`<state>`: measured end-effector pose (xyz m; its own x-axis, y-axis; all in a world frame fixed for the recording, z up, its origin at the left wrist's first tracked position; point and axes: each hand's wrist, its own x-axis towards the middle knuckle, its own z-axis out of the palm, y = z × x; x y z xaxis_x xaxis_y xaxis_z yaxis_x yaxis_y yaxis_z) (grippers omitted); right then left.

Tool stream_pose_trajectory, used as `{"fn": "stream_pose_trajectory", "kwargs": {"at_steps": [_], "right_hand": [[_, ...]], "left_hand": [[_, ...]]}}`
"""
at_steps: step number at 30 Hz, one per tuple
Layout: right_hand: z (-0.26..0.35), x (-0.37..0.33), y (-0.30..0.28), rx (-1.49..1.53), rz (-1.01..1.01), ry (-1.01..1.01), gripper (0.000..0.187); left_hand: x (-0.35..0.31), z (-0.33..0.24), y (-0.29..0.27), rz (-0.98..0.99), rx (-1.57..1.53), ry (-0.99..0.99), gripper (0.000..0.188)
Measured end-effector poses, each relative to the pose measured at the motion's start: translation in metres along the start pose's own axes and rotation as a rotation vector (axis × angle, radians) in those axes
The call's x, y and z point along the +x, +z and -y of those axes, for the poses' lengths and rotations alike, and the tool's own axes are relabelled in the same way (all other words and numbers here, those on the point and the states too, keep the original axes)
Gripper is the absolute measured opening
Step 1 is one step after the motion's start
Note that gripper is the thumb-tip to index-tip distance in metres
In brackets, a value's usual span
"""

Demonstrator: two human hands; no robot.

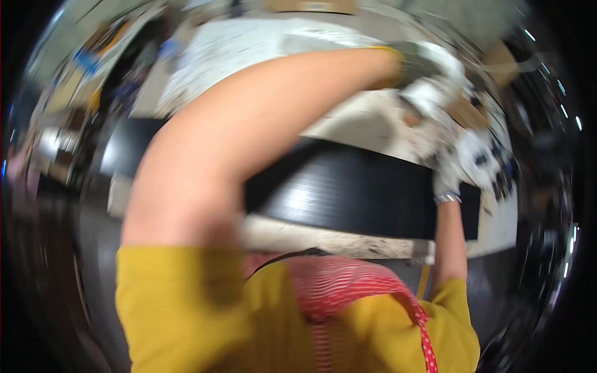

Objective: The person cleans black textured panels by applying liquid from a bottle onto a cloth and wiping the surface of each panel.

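A long black panel [348, 189] with a glossy, finely ribbed face lies across the work table in front of me. My left arm reaches over it to the far right. My left hand [423, 65], in a grey glove with a yellow cuff, is beside a crumpled white thing [429, 96]; blur hides its fingers. Above the right end of the panel is my right hand [446, 171], in a pale glove. Its fingers point away from me and are smeared, so whether they grip anything does not show.
Pale, stained sheeting [230, 53] covers the table's far side. A white roll [477, 158] and small dark items [502, 177] sit at the right edge. A cardboard box [311, 6] stands at the back. Cluttered shelving [93, 62] runs along the left.
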<state>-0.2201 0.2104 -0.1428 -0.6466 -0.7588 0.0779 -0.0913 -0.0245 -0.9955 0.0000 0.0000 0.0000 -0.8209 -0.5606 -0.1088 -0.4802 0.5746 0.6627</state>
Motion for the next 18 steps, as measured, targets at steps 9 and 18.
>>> {"fn": "stream_pose_trajectory", "kwargs": {"at_steps": [9,18], "right_hand": [[-0.063,0.109,-0.056,-0.509,-0.362,-0.001,0.113],[-0.049,0.149,-0.034,-0.368,-0.272,-0.137,0.065]], "left_hand": [[0.034,0.095,0.085,-0.065,-1.344,-0.050,0.037],[0.044,0.133,0.130,-0.295,-1.491,-0.250,0.043]]}}
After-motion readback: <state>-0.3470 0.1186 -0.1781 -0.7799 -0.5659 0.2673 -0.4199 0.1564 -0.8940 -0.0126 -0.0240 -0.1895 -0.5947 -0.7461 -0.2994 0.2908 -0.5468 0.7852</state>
